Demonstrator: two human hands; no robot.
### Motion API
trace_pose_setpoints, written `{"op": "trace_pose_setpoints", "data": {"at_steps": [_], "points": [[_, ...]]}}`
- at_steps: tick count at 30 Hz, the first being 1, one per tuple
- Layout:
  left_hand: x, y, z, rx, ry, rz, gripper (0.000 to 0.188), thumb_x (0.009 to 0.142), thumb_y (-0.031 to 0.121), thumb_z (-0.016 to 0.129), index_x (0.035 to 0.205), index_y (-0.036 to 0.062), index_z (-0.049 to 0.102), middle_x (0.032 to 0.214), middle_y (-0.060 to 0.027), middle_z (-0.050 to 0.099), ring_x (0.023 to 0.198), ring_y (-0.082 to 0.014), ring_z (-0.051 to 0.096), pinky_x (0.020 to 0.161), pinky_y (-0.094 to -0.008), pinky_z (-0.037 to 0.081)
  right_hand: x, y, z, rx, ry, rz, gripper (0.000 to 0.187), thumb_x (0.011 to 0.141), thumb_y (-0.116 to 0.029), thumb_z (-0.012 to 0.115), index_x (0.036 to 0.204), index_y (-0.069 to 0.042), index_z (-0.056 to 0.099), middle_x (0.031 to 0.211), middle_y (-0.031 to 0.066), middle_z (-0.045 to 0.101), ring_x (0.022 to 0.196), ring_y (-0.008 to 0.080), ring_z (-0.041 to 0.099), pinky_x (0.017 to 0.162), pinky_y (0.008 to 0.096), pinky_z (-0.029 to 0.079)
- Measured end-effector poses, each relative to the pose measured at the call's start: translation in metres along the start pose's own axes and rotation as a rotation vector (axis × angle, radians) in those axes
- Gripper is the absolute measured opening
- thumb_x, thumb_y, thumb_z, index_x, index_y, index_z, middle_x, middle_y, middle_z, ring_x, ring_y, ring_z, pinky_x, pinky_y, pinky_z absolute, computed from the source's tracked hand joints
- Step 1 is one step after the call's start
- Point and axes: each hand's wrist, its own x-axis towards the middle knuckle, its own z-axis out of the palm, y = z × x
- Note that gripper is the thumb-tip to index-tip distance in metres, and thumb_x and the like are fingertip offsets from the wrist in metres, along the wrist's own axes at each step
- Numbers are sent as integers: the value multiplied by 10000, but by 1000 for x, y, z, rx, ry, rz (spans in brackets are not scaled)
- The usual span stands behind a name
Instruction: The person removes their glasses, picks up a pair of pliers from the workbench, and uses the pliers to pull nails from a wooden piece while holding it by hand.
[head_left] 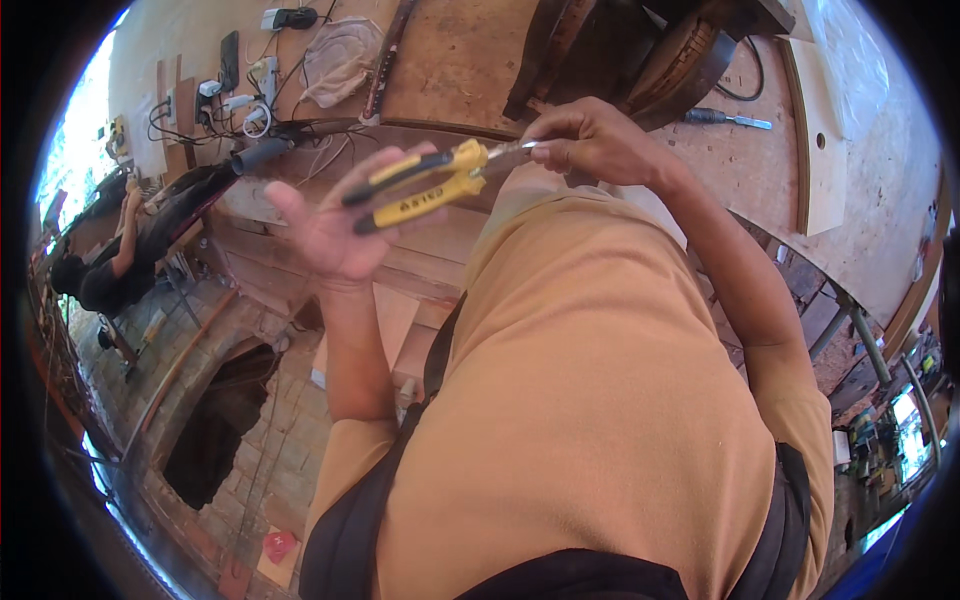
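Note:
A pair of pliers with yellow and black handles is held out in front of my chest, its metal jaws toward the right. The thumb and fingers of my right hand pinch together at the jaw end, where a bright bit of metal shows. Whether a separate small piece sits in the jaws is too small to tell. My left hand is open, palm up and fingers spread, with the handles crossing in front of the palm. It is slightly blurred, and I see no grip on the handles.
A dark curved wooden piece lies on the workbench, near a black-handled tool and a pale board with a hole. Plugs and cables lie at far left. Another person works beyond. A dark floor opening is lower left.

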Motion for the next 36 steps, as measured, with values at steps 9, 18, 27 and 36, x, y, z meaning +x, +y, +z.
{"op": "trace_pose_setpoints", "data": {"at_steps": [9,18,27,36], "points": [[-35,-32,-49,282,-142,-367,1172,720,847,639,1447,-50,440,1421,-366,430,1305,-469,511,921,-507,572,11,-19,9,-287,-138,-81,235,903,-149,703,1030,48,711,926,158,719,849,243,673,787,365,512],[-14,-29,-38,293,-122,-529,1124,674,796,734,1329,-98,546,1283,-267,578,1190,-309,612,899,-393,573,16,-30,8,-350,-241,-109,225,890,-112,713,1055,42,706,925,146,724,835,237,678,781,346,518],[-8,-48,-20,796,274,-492,248,840,207,776,963,38,642,753,16,596,659,-61,547,577,-235,425,15,5,27,-348,236,-101,165,836,-100,734,959,8,716,840,177,712,790,290,699,724,386,526],[-18,-42,-33,881,368,-493,412,839,193,763,1183,-11,662,915,-22,608,721,-104,562,640,-258,462,2,13,13,-554,257,57,293,907,-175,704,1142,0,703,1018,159,738,943,234,704,843,356,534]]}}
